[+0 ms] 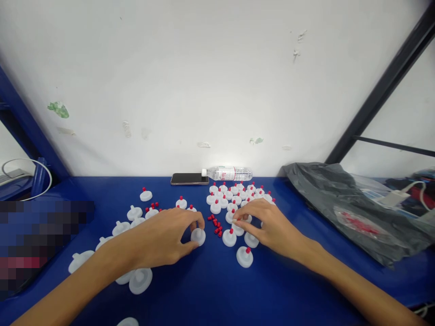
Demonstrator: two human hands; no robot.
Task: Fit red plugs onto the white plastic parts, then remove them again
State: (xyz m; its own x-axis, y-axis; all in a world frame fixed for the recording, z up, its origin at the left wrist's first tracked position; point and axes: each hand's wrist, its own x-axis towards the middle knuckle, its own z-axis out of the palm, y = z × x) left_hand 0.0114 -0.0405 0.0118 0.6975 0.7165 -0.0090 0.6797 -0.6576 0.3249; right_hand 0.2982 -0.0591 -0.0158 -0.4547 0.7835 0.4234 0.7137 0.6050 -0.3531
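My left hand grips a white round nozzle lid between thumb and fingers, with no red cap showing on it. The thumb and fingertips of my right hand are pinched together, and a bit of a red cap shows between them. Just below those fingertips is a white lid. Several loose red caps lie between my hands. Two capped lids stand closest to the bare blue tabletop in front. Left of my left hand, several uncapped white lids are partly hidden by my forearm.
Many red-capped lids crowd the back right. A phone and a clear bottle lie along the wall. At right is a grey plastic bag with a packet of red pieces on it. The blue table spans the front.
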